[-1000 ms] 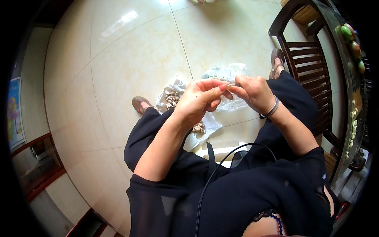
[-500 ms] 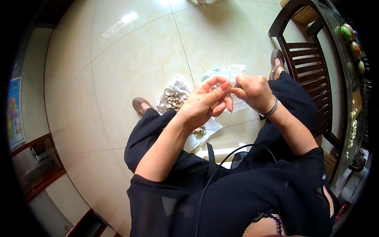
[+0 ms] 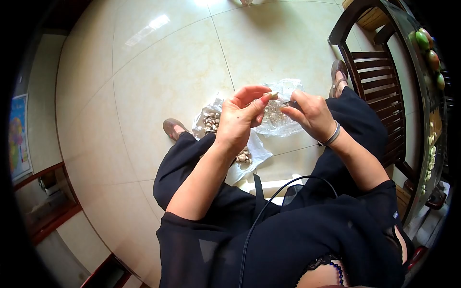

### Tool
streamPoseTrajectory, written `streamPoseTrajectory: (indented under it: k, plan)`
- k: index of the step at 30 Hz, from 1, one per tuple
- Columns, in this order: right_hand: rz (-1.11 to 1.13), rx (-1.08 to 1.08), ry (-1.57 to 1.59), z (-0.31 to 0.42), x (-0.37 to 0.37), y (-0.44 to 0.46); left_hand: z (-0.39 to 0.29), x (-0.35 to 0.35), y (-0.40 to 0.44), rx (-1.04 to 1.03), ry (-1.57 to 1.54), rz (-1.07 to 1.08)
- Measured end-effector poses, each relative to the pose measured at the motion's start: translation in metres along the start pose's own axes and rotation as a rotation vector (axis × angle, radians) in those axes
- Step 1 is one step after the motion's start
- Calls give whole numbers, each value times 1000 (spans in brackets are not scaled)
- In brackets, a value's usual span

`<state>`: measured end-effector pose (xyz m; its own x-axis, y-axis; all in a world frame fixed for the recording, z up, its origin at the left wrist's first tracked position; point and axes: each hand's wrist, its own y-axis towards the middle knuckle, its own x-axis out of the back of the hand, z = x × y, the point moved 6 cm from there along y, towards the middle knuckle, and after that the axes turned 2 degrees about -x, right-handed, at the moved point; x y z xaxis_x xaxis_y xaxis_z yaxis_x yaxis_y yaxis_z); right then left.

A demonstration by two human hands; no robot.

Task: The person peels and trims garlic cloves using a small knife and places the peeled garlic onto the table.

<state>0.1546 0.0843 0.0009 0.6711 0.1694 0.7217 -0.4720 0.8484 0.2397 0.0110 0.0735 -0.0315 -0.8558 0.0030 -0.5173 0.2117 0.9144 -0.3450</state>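
My left hand (image 3: 239,115) pinches a small pale, mushroom-like piece (image 3: 273,96) between thumb and fingers. Close by on the right, my right hand (image 3: 313,114) is closed on a small dark blade-like tool (image 3: 290,102); most of it is hidden by the fingers. Below the hands, a white plastic bag (image 3: 259,153) lies spread on the floor. On it are many small brown-and-white pieces (image 3: 211,124) that look like mushrooms, partly covered by my left hand and forearm. A clear plastic bag (image 3: 283,127) with small brown bits lies under the gap between my hands.
A dark slatted wooden chair (image 3: 377,79) stands at the right. Beyond it, a table edge holds green-and-red fruits (image 3: 422,41) and several pale green pieces (image 3: 431,156). A white tray-like object (image 3: 271,185) lies between my legs. A black cord (image 3: 252,225) crosses my lap.
My hands have moved slightly apart. The pale piece now shows at my left fingertips, and more of the clear bag is visible between the hands.
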Motion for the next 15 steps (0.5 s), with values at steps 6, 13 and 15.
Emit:
streamPoseTrajectory:
  k: [6, 13, 15]
  plan:
    - [79, -120, 217, -8, -6, -1, -2, 5, 0, 16, 54, -88]
    - [191, -355, 543, -13, -5, -2, 4, 5, -5, 115, -48, -89]
    - [173, -400, 654, -16, -8, -1, 7, 4, -6, 145, 23, -102]
